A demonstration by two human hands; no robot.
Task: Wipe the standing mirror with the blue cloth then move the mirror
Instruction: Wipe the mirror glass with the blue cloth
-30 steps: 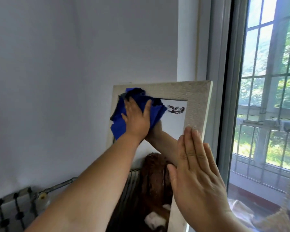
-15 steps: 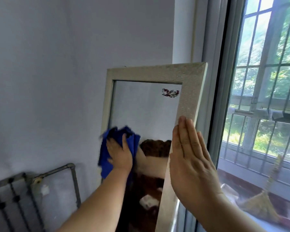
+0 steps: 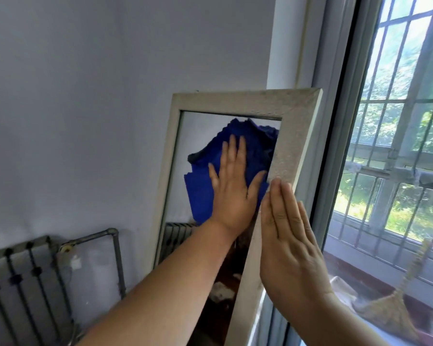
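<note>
- The standing mirror [image 3: 235, 99] fills the middle of the frame, its pale speckled frame set against the grey wall, with its right edge just beside the window [image 3: 395, 146].
- The window takes up the right side of the frame, with metal bars across the glass and green leaves behind them.
- A dark radiator [image 3: 23, 283] sits at the lower left, near the mirror's left edge, with a grey pipe [image 3: 115, 258] bent over beside it.
- The blue cloth [image 3: 200, 193] lies bunched on the upper half of the glass, reaching the inner right edge of the frame.
- The right hand [image 3: 290, 245], at centre right, has its fingers straight and together, laid flat against the mirror's right side rail; it grasps nothing.
- The left hand [image 3: 233, 193], at centre, presses the cloth to the glass with the palm flat and the fingers spread and straight.
- A straw broom [image 3: 390, 313] shows at the lower right, below the window.
</note>
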